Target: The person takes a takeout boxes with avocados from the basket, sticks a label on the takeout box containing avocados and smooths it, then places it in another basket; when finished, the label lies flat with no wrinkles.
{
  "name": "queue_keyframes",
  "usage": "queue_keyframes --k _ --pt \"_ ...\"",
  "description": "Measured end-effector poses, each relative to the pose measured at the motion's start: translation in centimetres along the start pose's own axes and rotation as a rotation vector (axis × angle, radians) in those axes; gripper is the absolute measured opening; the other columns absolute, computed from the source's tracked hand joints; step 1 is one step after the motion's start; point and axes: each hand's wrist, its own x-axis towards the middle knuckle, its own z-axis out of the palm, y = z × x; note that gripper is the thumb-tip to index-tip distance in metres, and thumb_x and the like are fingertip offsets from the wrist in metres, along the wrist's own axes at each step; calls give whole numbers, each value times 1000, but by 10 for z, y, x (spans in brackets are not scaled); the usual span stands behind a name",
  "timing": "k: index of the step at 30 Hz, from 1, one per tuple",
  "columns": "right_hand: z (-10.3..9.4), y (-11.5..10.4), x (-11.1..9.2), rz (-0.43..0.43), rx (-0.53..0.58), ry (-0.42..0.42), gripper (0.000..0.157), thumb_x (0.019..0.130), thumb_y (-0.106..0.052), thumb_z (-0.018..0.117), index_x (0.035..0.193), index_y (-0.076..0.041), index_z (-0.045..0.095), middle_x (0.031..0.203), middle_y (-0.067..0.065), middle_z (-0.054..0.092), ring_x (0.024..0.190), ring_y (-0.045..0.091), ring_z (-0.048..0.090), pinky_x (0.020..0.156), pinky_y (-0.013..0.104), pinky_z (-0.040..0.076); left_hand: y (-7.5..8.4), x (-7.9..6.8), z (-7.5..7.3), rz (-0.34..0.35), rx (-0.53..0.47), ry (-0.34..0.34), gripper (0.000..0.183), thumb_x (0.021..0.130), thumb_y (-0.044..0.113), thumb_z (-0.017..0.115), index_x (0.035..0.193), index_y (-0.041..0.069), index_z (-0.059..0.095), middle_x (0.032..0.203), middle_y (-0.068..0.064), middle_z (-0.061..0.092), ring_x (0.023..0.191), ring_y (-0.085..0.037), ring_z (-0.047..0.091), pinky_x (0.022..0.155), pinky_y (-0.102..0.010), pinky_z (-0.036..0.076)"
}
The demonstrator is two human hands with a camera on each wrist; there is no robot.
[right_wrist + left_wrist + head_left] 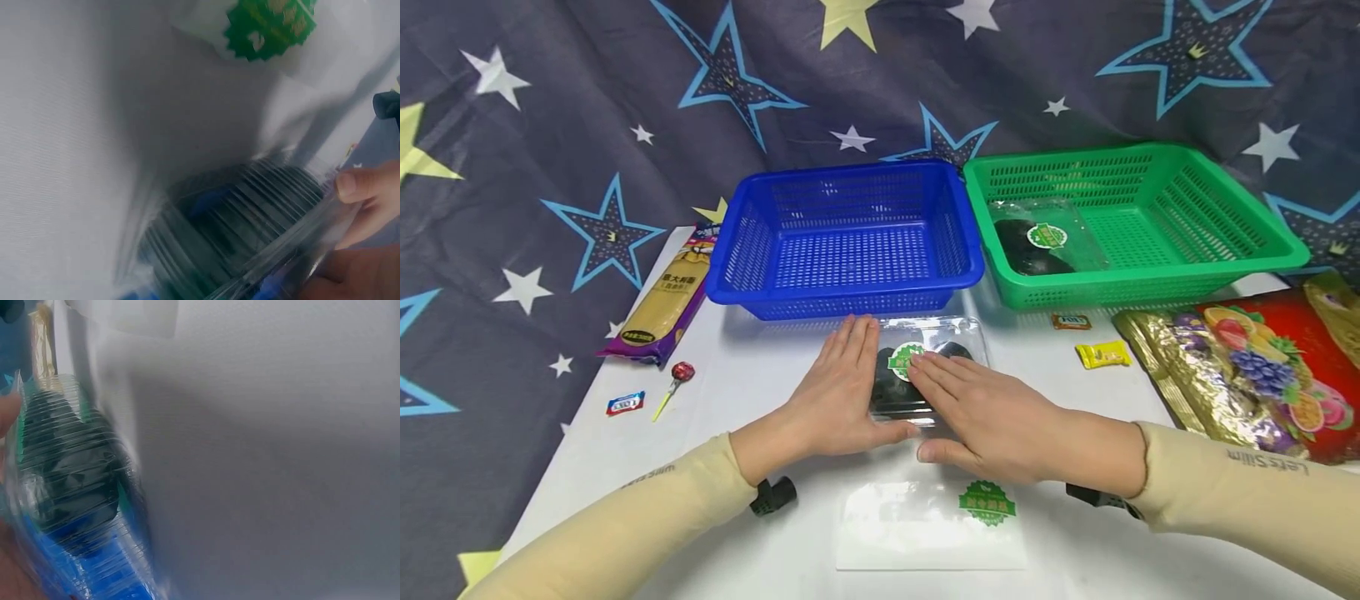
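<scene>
A clear plastic clamshell box [972, 332] with dark, rounded contents lies on the table, a round green-and-white sticker [904, 360] on its lid. My left hand [838, 396] rests along the left side of this box, fingers straight. From the right, my right hand [992, 408] lies over the lid, its straight fingertips touching the sticker. Both thumbs stretch along the near side, their tips close together. Ridged clear walls of the box show in the left wrist view and right wrist view. Nearer to me is a white sheet [917, 537] bearing a scalloped green sticker [987, 502].
Behind the box stand a blue basket [846, 302] and a green basket [1142, 292]; the green one holds a similar clear box [1078, 237]. Left lie a purple-and-gold packet [662, 304], a lollipop [682, 372] and a small candy [626, 403]. Right are a yellow candy [1103, 354] and a large fruit-printed bag [1262, 375].
</scene>
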Motion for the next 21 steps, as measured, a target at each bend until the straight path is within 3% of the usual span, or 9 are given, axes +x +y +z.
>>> queue_keyframes --k 12,21 --pt "-3 3 -20 -44 44 12 75 98 -56 34 148 0 30 154 14 27 142 28 22 113 43 25 -2 -2 0 -3 -16 7 126 73 81 51 150 -5 2 157 -24 6 144 -37 1 116 -46 7" --pt "-2 11 8 -78 44 -8 76 99 -57 30 148 1 28 154 15 26 142 29 22 114 44 23 -3 0 2 21 -39 -9 125 74 79 52 150 -5 0 157 -24 2 144 -39 -3 115 -47 5"
